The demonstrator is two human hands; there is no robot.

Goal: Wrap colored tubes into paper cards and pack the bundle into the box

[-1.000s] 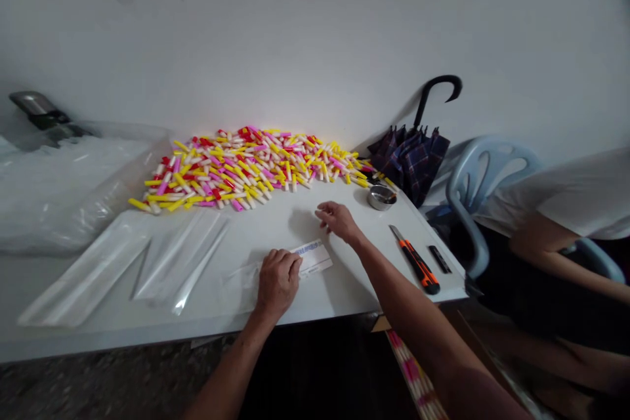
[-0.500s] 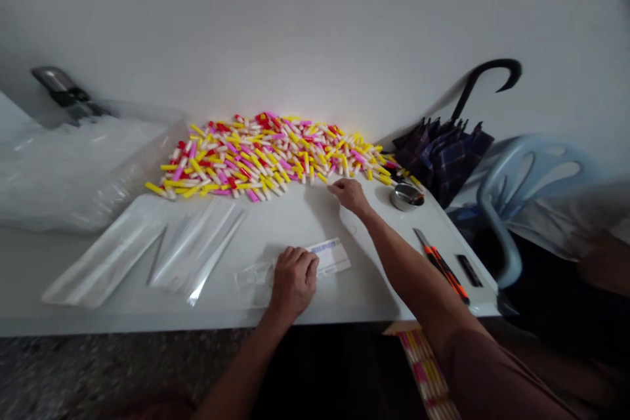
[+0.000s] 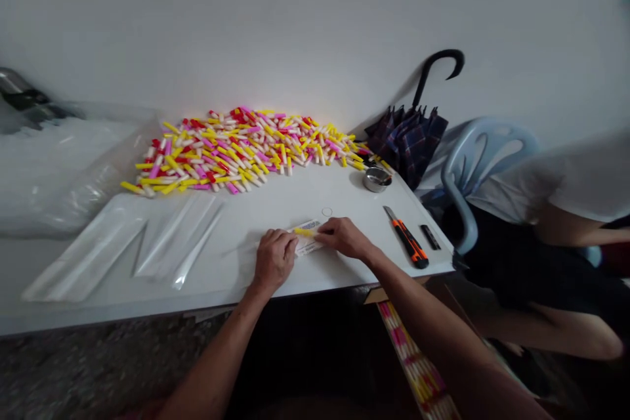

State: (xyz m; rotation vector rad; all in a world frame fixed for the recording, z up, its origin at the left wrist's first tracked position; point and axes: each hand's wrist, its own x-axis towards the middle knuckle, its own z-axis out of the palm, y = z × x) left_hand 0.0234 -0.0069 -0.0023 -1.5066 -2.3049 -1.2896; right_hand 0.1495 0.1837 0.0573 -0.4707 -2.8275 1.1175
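Observation:
My left hand [image 3: 273, 260] is closed on a small clear packet with a white printed label [image 3: 307, 244], pinning it to the white table [image 3: 305, 200]. My right hand [image 3: 344, 237] pinches a yellow tube [image 3: 305, 231] and holds its tip at the packet's labelled end, right beside my left fingers. A large heap of yellow, red, pink and white tubes [image 3: 246, 149] lies at the back of the table against the wall.
Flat clear bags [image 3: 123, 243] lie to the left, with a big plastic bag [image 3: 59, 170] behind them. A metal bowl [image 3: 377, 178], an orange utility knife [image 3: 407, 241] and a small black piece [image 3: 429, 237] sit at right. An umbrella [image 3: 411, 138], a blue chair [image 3: 472, 164] and a seated person [image 3: 561, 223] are beyond the table.
My right hand reached to the heap, took a yellow tube and came back with it to the packet. My left hand stayed on the packet.

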